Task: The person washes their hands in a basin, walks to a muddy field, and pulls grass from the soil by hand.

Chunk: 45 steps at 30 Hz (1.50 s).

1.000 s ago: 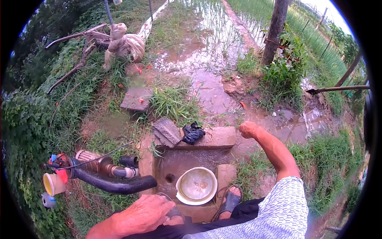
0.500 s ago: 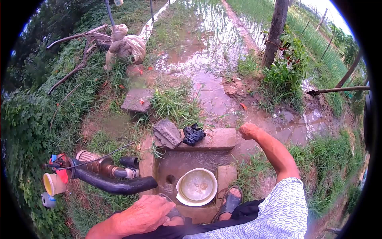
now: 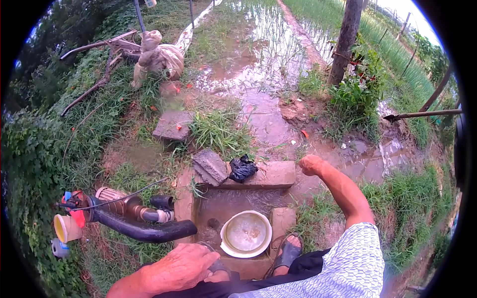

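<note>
My left hand (image 3: 185, 265) lies low over my knee, back up, its fingers loosely bent, and no object shows in it. Stretched out ahead, my right hand (image 3: 310, 165) is closed in a fist just past the right end of the concrete ledge (image 3: 278, 175); nothing sticks out of it. Between my feet, a pale round basin (image 3: 246, 233) with a chipped rim sits in the shallow water pit (image 3: 218, 201). A crumpled black plastic bag (image 3: 242, 169) rests on the ledge beside a grey block (image 3: 209, 167).
At left, a pump (image 3: 126, 203) has a thick black pipe (image 3: 149, 229) ending at the pit. Near it hangs a yellow-lined bucket (image 3: 67, 229). A second block (image 3: 172, 125) lies in the grass. Muddy water runs ahead past a tree trunk (image 3: 345, 42). A long-handled tool (image 3: 422, 114) juts in from the right.
The view has shifted very slightly. Both hands, the basin and the bag stay where they were; the water in the pit ripples a little differently.
</note>
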Tool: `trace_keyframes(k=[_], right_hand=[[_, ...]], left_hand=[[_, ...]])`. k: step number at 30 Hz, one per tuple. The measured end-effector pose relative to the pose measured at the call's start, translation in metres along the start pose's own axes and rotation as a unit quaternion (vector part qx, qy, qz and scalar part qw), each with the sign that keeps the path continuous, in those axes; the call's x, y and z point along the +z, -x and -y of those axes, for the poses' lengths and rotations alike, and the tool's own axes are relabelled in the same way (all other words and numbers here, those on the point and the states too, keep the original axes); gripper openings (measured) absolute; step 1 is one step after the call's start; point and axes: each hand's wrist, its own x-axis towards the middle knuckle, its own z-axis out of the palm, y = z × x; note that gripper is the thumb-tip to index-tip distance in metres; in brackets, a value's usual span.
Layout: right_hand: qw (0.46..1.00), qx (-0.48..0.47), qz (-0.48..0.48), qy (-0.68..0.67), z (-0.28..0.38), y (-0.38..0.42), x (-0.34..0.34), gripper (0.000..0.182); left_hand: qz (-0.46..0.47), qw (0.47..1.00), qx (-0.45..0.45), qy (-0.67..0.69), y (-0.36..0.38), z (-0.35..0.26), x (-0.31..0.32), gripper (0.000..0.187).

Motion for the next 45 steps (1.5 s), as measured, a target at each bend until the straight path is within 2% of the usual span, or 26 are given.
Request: trace_keyframes(k=[17,20,23,32,45], right_hand=[[0.999,-0.025,-0.024,-0.004,0.002,0.006,-0.005,0.01],[0.999,-0.028,-0.019,0.007,-0.005,-0.002,0.01,0.01],[0.999,0.028,0.028,-0.021,0.007,0.005,-0.009,0.016],[1.0,-0.01,0.014,0.005,0.0,0.0,0.002,0.014],[1.0,0.001,0.021,0.002,-0.002,-0.002,0.005,0.015]], left_hand=[[0.021,1.0,-0.015,-0.004,-0.002,0.0,-0.001,0.048],[0.025,1.0,-0.014,-0.004,-0.002,0.0,-0.001,0.048],[0.016,1.0,-0.006,-0.004,0.0,0.0,0.0,0.048],[0.023,1.0,-0.012,-0.005,-0.002,0.0,-0.001,0.047],[0.005,1.0,-0.003,0.004,-0.001,0.001,0.001,0.046]])
